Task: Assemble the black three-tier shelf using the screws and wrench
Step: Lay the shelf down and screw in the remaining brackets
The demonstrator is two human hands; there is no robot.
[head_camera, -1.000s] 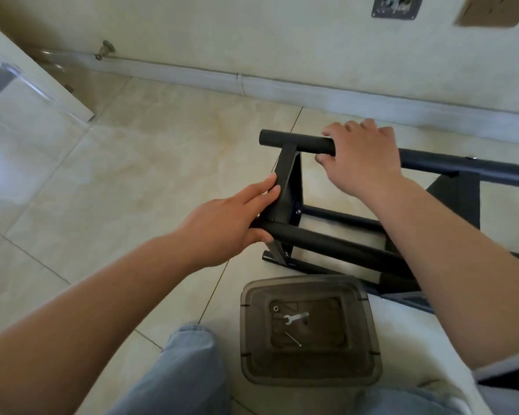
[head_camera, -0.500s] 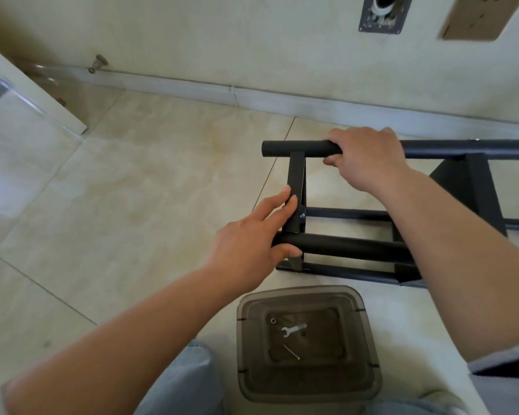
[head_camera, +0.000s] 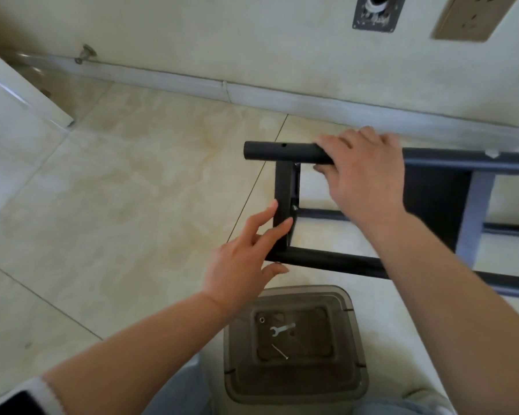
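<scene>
arms bare | white cuff [head_camera: 47,393] | light-blue jeans [head_camera: 177,390]

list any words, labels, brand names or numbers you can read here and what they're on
No text can be read anywhere in this view.
Dark wall plate: pale marks on its lower part, too blurred to read.
Beige socket plate: only slots and holes, no lettering visible.
Black shelf frame, wrench and brown plastic bin: no label or brand visible.
</scene>
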